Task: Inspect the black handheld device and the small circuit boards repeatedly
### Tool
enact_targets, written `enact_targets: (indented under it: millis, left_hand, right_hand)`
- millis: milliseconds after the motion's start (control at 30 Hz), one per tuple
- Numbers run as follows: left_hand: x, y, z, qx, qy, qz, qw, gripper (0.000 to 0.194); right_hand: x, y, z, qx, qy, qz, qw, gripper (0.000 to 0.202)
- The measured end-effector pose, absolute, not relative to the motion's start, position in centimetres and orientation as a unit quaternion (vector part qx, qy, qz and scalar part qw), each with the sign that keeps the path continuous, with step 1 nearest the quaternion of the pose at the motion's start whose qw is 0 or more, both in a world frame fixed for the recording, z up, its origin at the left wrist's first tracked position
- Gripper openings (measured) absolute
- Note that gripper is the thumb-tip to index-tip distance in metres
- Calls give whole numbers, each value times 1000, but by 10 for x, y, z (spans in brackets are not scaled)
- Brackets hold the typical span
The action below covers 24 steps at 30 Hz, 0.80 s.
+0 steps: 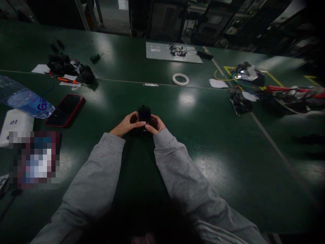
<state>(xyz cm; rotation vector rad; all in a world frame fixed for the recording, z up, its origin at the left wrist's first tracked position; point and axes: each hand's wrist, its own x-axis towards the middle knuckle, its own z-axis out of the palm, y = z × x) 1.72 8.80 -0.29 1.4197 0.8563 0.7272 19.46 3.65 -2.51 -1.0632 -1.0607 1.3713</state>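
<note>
Between both hands is a small black device with a square dark screen (144, 114), close to the green tabletop. My left hand (126, 124) is closed around its left side, with the thumb lying across the front below the screen. From the other side my right hand (157, 125) grips it, its thumb also on the front near the left thumb's tip. The fingers behind the device are hidden. Whether its underside touches the table I cannot tell.
At left lie a plastic bottle (27, 98), a red-edged phone (65, 110), a white box (16, 126) and an orange-handled screwdriver (67, 80). Ahead are a tape roll (180, 79) and a white board (159, 54) with a mechanism on it. Wires and parts (247, 74) lie at right.
</note>
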Motion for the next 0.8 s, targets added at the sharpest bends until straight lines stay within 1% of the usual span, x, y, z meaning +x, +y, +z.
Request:
enact_targets:
  millis: [267, 467, 567, 800]
  left_hand:
    - [18, 90, -3, 595, 385, 307, 636, 51]
    - [19, 88, -1, 582, 398, 307, 638, 54]
    - [20, 87, 0, 584, 388, 316, 639, 53]
    - [21, 88, -1, 577, 396, 314, 642, 58]
  right_hand:
    - [195, 38, -26, -448, -447, 570, 523, 69]
    - [192, 37, -29, -460, -471, 541, 523, 68]
    - [192, 37, -29, -458, -473, 544, 521, 69]
    - [189, 36, -28, -452, -460, 543, 538, 66]
